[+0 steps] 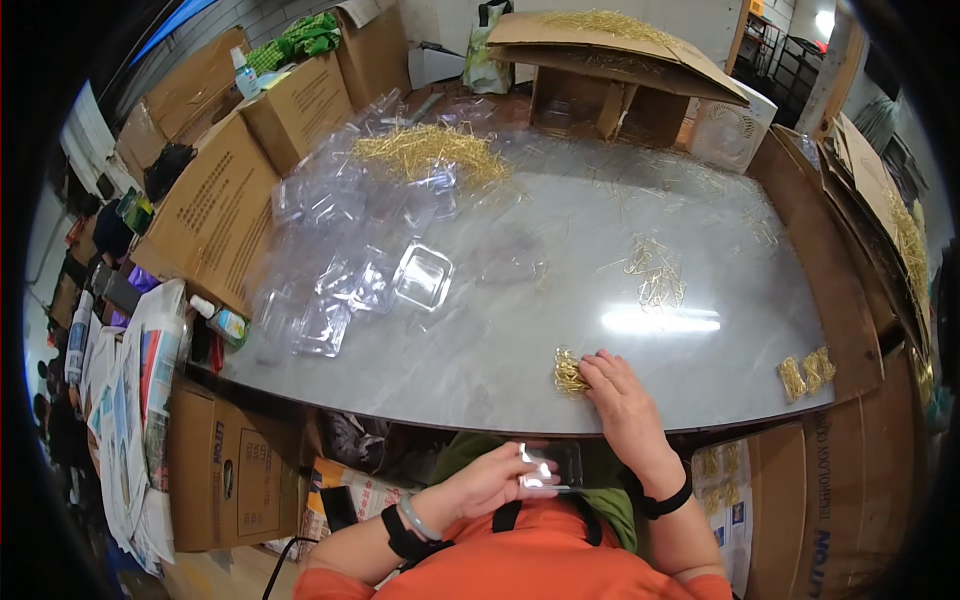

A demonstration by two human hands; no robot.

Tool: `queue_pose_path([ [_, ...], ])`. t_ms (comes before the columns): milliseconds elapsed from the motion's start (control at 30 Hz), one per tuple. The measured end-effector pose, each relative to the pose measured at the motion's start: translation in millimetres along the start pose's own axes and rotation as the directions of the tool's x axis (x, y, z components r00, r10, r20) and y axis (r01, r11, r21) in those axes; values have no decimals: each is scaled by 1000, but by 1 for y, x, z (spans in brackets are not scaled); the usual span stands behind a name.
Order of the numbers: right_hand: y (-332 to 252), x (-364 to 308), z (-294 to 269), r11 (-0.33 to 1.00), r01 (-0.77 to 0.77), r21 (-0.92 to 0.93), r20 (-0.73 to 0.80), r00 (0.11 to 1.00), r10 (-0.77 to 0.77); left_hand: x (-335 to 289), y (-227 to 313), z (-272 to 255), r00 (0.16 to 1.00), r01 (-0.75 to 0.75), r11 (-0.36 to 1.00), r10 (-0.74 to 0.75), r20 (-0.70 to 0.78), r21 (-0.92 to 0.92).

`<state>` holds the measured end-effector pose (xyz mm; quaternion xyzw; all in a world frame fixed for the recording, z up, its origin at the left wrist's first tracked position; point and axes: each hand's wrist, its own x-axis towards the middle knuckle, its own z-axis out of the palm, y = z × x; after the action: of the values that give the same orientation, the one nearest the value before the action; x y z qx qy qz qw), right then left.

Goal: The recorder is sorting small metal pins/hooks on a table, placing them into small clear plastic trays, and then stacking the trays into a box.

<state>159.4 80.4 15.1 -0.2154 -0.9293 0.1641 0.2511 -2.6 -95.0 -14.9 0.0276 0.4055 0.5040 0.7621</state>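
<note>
Orange cloth (pixel 520 555) is worn nearest the camera, just before the near edge of the grey table (pixel 480 350), whose top is smooth, faintly veined and glossy. Below that edge, a thin, transparent plastic box (pixel 565 466) is held by the left hand (pixel 490 474), whose fingers are closed on its left side. At the table's near edge, a compact bundle of gold wire hooks (pixel 567 371) is touched by the fingertips of the right hand (pixel 622 398); whether it is pinched cannot be told.

Farther across the table, a loose scatter of gold wire (pixel 655 275) is noted. Toward its far left, a tangled, bristling gold heap (pixel 435 153) is borne on glossy clear containers (pixel 335 205), piled at many angles. One rounded-square clear tray (pixel 424 277) is found at the pile's table-centre side. At the table's right near corner, small gold bundles (pixel 806 374) are placed side by side.

At the table's far edge, an open-fronted cardboard box (pixel 570 95) is topped by gold strands (pixel 610 24). Below the table's right near side, more gold bundles (pixel 717 475) are contained in a carton (pixel 778 480).
</note>
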Motion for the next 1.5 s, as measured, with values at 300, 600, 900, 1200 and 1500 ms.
queue_pose_path([
  [300, -44, -30, 1, 987, 137, 85, 115, 983, -146, -4, 5, -9, 962, -53, 977, 106, 251, -209],
  [600, -61, -68, 7, 939, 151, 309, 8, 987, -161, -40, 0, 6, 908, -266, 947, 184, 376, 179],
  [900, -20, -6, 14, 986, 77, 145, -246, 968, -39, 6, 73, 41, 855, -420, 344, 461, 239, 840],
  [1200, -18, 0, -4, 972, 54, 230, -62, 997, -41, 8, 62, 20, 582, -191, -546, 606, 542, 816],
  [1500, -13, -3, -8, 973, 71, 218, 0, 997, -73, 14, 61, 18, 549, -333, -497, 589, 593, 801],
])
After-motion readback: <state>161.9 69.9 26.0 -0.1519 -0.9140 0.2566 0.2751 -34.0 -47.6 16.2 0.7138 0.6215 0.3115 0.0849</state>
